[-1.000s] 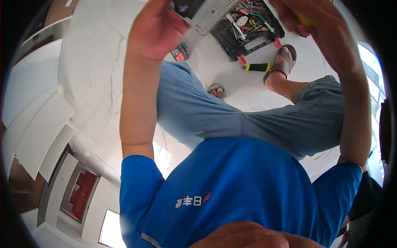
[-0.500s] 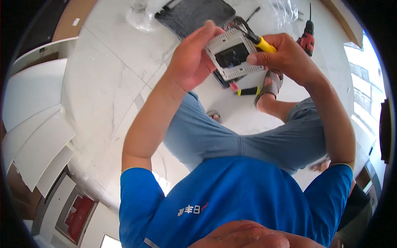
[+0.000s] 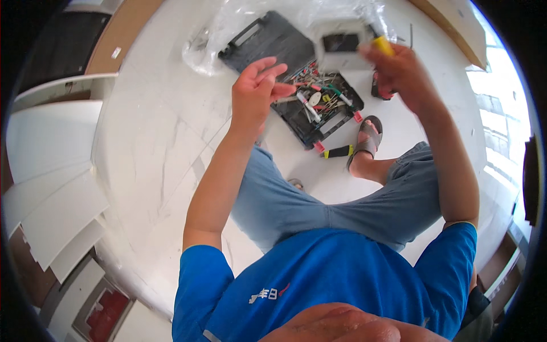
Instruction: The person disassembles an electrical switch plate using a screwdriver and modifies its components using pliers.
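Above the open toolbox [image 3: 274, 48], the right hand [image 3: 400, 69] is pinching the blurred white frame [image 3: 342, 60] alongside a yellow-handled tool [image 3: 383, 46], presumably leaving the left hand [image 3: 256, 89], fingers loosely spread, free.

The one view is a wide fisheye from the head, facing steeply down past the blue shirt [image 3: 347, 273] to the floor [image 3: 154, 131]. The shirt sits closest; left hand [image 3: 254, 94] and right hand [image 3: 394, 69] lie farther out, both in frame.
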{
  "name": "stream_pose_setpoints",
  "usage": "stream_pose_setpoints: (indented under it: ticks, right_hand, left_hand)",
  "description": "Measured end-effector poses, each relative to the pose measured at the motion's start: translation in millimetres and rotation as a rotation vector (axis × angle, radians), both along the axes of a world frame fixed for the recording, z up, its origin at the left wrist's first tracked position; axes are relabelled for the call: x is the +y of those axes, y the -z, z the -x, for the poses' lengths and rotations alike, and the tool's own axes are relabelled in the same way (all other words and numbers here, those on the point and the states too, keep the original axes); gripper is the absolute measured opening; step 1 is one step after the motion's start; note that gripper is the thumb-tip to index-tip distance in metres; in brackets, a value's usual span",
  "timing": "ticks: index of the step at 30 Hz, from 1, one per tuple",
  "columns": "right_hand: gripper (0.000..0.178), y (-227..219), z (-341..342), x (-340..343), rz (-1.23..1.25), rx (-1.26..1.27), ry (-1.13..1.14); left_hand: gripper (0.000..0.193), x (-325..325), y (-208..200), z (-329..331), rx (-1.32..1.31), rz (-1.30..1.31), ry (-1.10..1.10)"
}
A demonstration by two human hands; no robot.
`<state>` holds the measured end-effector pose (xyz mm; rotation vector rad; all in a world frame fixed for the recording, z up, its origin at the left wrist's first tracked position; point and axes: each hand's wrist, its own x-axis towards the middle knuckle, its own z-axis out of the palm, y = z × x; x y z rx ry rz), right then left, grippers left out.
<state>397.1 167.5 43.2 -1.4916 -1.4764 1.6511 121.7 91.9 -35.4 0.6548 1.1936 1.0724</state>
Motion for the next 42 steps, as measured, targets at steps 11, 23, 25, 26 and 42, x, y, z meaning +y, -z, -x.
stream_pose_setpoints:
  ticks: [11, 23, 25, 26, 42]
  right_hand:
    - [0.031, -1.4, 12.6, -24.7, 0.274, -0.303, -0.519]
    - [0.039, 14.8, 43.8, -1.8, 0.244, 0.022, -0.838]
    - [0.036, 21.0, 57.7, 5.6, 0.207, -0.033, -0.864]
    - [0.038, 29.7, 62.8, 7.4, 0.305, 0.077, -0.789]
    - [0.033, -74.9, -70.9, -154.4, 0.794, 0.427, -0.046]
  left_hand:
    - [0.032, 2.8, 7.5, -19.8, -0.080, 0.072, 0.518]
    - [0.077, -28.4, -20.3, -13.4, -0.765, 0.280, 0.628]
    - [0.074, -40.8, -25.5, -4.1, -0.653, 0.293, 0.444]
    - [0.074, -45.0, -27.7, -5.9, -0.655, 0.313, 0.447]
    - [0.026, -109.6, -294.3, -118.7, -0.510, 0.766, 0.314]
